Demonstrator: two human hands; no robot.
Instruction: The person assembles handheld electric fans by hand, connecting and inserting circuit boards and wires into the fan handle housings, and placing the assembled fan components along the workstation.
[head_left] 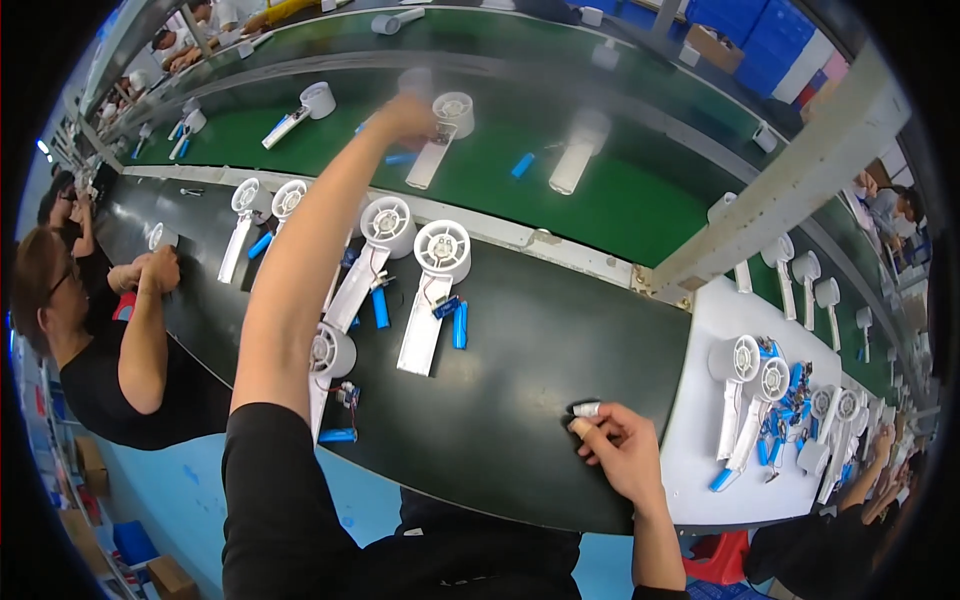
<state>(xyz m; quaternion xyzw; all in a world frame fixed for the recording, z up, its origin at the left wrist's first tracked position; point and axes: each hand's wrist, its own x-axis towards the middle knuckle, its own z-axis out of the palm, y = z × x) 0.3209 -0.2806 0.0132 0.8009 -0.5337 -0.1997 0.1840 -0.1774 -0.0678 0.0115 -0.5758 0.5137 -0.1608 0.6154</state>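
My left arm stretches out over the green conveyor belt. My left hand (408, 118), smeared by motion, is at a white handheld fan body (432, 160) with a round grille; whether its fingers grip it is not clear. Low over the dark worktable (540, 330), my right hand (622, 450) has its thumb and index finger apart, with pale coverings on the tips and nothing visible between them. Between my arms lies an opened fan body (415, 335), its circuit board (445, 306) and blue battery cell (460, 326) hanging by wires. Similar fans (388, 222) lie beside my left forearm.
A metal rail (520, 236) separates worktable and belt, and a slanted post (780, 180) rises at right. More fans (577, 160) lie on the belt. On the white table (700, 400) at right are fans and piled blue cells. A co-worker (120, 330) sits at left.
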